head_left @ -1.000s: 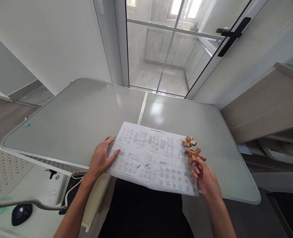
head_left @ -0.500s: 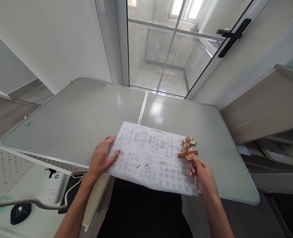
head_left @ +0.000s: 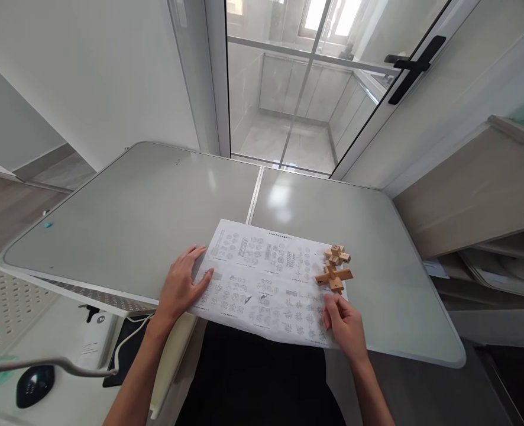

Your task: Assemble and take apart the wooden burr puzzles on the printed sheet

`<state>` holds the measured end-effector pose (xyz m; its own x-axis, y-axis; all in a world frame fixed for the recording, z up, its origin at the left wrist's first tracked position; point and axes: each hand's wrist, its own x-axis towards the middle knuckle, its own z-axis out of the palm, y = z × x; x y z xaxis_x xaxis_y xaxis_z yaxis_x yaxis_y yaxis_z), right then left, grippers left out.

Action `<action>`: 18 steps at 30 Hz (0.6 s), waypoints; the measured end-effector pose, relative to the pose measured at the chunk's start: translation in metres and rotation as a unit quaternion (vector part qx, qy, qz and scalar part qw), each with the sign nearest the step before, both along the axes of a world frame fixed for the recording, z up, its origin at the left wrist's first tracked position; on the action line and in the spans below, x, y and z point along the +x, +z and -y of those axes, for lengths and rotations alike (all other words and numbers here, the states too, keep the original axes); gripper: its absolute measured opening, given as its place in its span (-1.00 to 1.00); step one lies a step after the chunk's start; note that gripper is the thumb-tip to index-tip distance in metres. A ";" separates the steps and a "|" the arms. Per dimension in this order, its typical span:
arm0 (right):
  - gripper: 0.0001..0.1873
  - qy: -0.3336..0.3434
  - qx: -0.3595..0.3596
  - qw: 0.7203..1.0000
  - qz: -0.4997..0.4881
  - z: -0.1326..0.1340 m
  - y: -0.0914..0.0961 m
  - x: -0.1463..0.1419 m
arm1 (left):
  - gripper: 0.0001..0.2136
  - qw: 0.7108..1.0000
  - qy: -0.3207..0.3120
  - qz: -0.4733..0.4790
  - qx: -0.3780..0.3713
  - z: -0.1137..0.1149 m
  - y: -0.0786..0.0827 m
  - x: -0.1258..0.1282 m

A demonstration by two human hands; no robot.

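A printed instruction sheet (head_left: 262, 281) with rows of small line drawings lies on the table at its near edge. My left hand (head_left: 184, 281) rests flat on its left edge, fingers stretched out and thumb on the paper. Two wooden interlocking puzzles stand at the sheet's right side: one (head_left: 336, 255) farther back, and one (head_left: 334, 277) nearer to me with bars sticking out. Just below the nearer puzzle, apart from it, my right hand (head_left: 344, 324) is over the sheet's lower right part. Its fingers are curled in, and no object shows in them.
The grey folding table (head_left: 177, 207) has a seam across its middle. A small turquoise bit (head_left: 48, 225) lies near its left edge. At lower left, a white cart (head_left: 67, 331) holds a black mouse (head_left: 35, 386) and a cable. Beyond stands a glass door (head_left: 288, 89); shelves (head_left: 475, 260) flank the right.
My right hand has left the nearer wooden puzzle and moved left and towards me over the sheet, its fingers curling in. The nearer puzzle has shifted slightly. My left hand stays in place.
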<state>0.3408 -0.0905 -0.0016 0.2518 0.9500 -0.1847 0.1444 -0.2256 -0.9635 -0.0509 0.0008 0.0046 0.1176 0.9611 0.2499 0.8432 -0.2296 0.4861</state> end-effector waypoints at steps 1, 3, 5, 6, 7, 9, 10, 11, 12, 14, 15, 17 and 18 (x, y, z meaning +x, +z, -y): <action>-0.41 0.007 0.005 1.000 0.013 0.000 0.000 -0.001 | -0.47 1.000 0.003 0.000 -0.002 0.000 0.000 0.000; -0.42 0.010 0.014 1.000 0.022 0.000 0.000 -0.001 | -0.45 1.000 0.014 0.005 -0.009 0.001 0.000 0.000; -0.43 0.003 0.020 1.000 0.018 0.000 -0.001 0.000 | -0.44 0.999 0.030 0.011 -0.020 0.001 -0.001 0.000; -0.44 -0.002 0.021 1.000 0.015 0.000 -0.001 0.000 | -0.43 0.999 0.037 0.015 -0.023 0.001 -0.001 0.000; -0.44 -0.005 0.022 1.000 0.012 0.000 -0.002 0.001 | -0.44 0.999 0.040 0.017 -0.025 0.001 -0.001 0.000; -0.45 -0.001 0.023 1.000 0.010 0.001 -0.003 0.002 | -0.44 0.999 0.038 0.019 -0.025 0.001 -0.001 -0.001; -0.45 0.004 0.023 1.000 0.011 0.001 -0.004 0.003 | -0.45 0.999 0.034 0.017 -0.023 0.001 -0.001 -0.001; -0.46 0.009 0.024 1.000 0.011 0.001 -0.004 0.004 | -0.45 0.999 0.029 0.013 -0.022 0.001 0.000 -0.001; -0.46 0.014 0.024 1.000 0.012 0.001 -0.005 0.005 | -0.46 0.999 0.022 0.009 -0.022 0.002 0.000 -0.002; -0.47 0.020 0.026 0.999 0.012 0.001 -0.006 0.009 | -0.46 1.000 0.010 0.002 -0.018 0.002 0.001 -0.002; -0.47 0.020 0.027 0.999 0.011 0.000 -0.006 0.011 | -0.47 1.000 0.004 0.001 -0.017 0.002 0.001 -0.002; -0.48 0.020 0.027 0.999 0.007 -0.001 -0.007 0.014 | -0.47 1.000 -0.003 -0.002 -0.018 0.001 0.002 -0.002; -0.48 0.019 0.027 0.999 0.003 -0.001 -0.007 0.015 | -0.48 1.000 -0.004 -0.002 -0.019 0.001 0.002 -0.002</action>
